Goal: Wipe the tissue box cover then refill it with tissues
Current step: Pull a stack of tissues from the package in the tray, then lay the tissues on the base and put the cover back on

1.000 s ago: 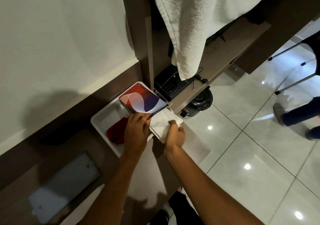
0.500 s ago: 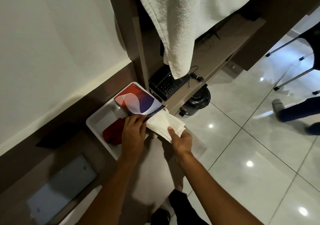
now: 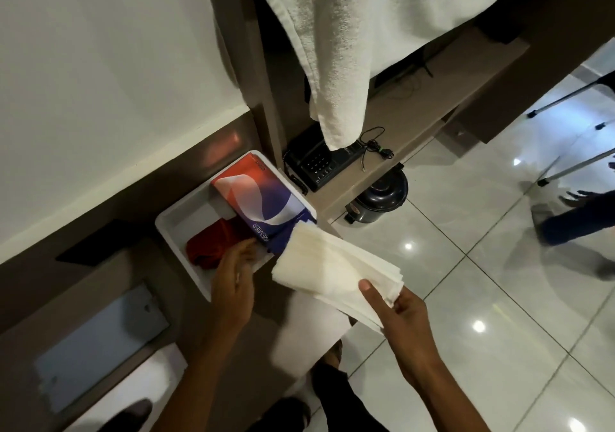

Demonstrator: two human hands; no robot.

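Pulled clear of the tissue pack [image 3: 263,203] since a second ago, one stack of tissues [image 3: 332,270] now sits in my right hand [image 3: 404,315], grip pinched shut on its near corner. My left hand [image 3: 234,273] has let go and hovers loose-fingered over the white tray [image 3: 173,232]. Inside that tray lie one red cloth [image 3: 213,243] and the pack; beyond the tray, one black telephone [image 3: 316,162].
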